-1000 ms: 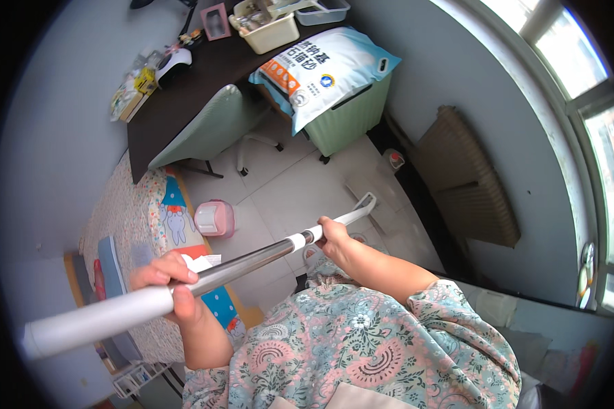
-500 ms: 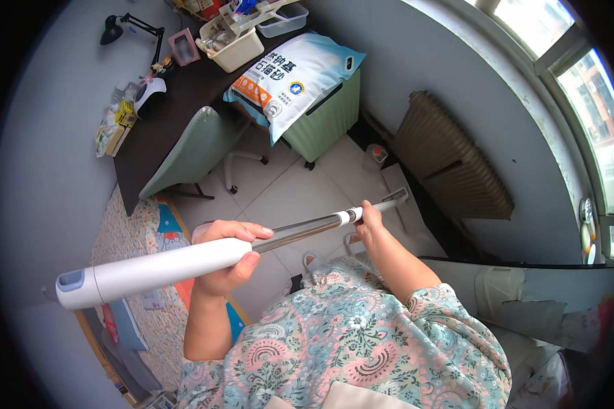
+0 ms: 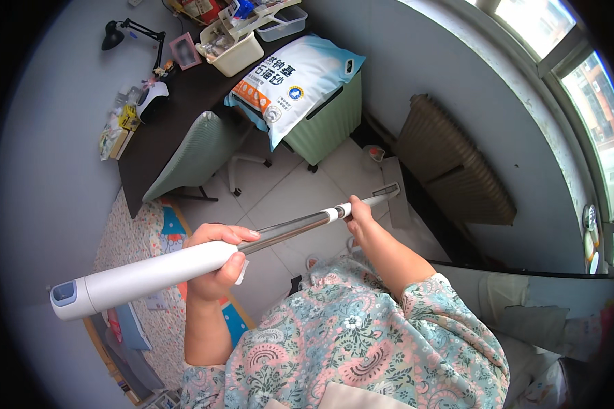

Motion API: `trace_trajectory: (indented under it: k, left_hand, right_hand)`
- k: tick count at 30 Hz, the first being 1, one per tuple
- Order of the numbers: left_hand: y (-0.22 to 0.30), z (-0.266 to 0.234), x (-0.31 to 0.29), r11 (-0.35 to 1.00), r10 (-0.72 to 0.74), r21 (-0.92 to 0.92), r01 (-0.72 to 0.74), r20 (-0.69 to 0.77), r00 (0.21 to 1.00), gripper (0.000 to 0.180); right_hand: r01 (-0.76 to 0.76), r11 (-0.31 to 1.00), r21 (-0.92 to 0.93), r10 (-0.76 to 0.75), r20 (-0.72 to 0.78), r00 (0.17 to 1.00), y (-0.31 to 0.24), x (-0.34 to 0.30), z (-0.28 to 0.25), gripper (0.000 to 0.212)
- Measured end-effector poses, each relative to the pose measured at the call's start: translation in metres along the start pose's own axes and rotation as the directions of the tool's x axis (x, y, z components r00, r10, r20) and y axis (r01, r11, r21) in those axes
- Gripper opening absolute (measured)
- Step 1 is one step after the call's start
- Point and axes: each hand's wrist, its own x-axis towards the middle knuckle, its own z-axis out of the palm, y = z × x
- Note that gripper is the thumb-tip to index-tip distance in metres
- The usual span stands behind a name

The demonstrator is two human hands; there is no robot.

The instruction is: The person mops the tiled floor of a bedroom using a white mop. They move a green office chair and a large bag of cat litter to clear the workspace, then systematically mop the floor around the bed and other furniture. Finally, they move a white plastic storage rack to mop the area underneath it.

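Observation:
A long pole [image 3: 286, 234] with a thick white handle, a shiny metal tube and white collars slants across in front of me. Its handle end, capped in blue-grey, sticks out at the lower left. Around the front of the white handle, where it meets the tube, my left hand [image 3: 213, 255] is closed. My right hand [image 3: 359, 217] grips the pole farther along, just past the white collars. Beyond it the pole ends in a small frame-like piece [image 3: 387, 190] over a pale flat object near the wall; its kind I cannot make out.
A dark desk [image 3: 150, 146] with a lamp and bins stands ahead, a green chair [image 3: 191, 153] before it. A large white-and-blue bag [image 3: 290, 85] lies on a green wheeled cabinet [image 3: 331, 119]. A brown radiator [image 3: 454, 160] is at right, a bed [image 3: 126, 238] at left.
The pole has shifted a little left and its handle end has dipped, with both hands still around it. The far end has drawn slightly left toward me.

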Motion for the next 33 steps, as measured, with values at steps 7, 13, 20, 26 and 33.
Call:
trace_trajectory:
  k: [7,13,20,26,33]
  left_hand:
    - [0.001,0.002,0.000,0.995,0.034,0.095,-0.030,-0.041,0.999,0.021]
    - [0.002,0.009,0.008,0.950,0.134,0.274,-0.149,0.075,0.988,0.025]
    - [-0.011,0.036,0.036,0.921,0.169,0.352,-0.167,0.025,0.985,0.039]
    - [0.017,0.059,0.063,0.917,0.207,0.313,-0.248,0.156,0.966,0.036]
    - [0.028,0.071,0.084,0.901,0.196,0.343,-0.267,0.228,0.954,0.018]
  right_hand:
    - [0.060,0.996,-0.072,-0.057,0.043,0.997,-0.011,0.001,0.027,0.022]
    - [0.089,0.987,-0.134,-0.083,0.051,0.995,-0.033,0.007,0.043,0.023]
    - [0.276,0.942,0.191,-0.307,0.160,0.938,-0.081,0.016,0.054,0.023]
    - [0.122,0.932,0.342,-0.204,0.217,0.955,-0.094,0.046,0.048,0.016]
    - [0.162,0.982,0.100,-0.172,0.095,0.981,-0.102,0.028,0.035,0.014]
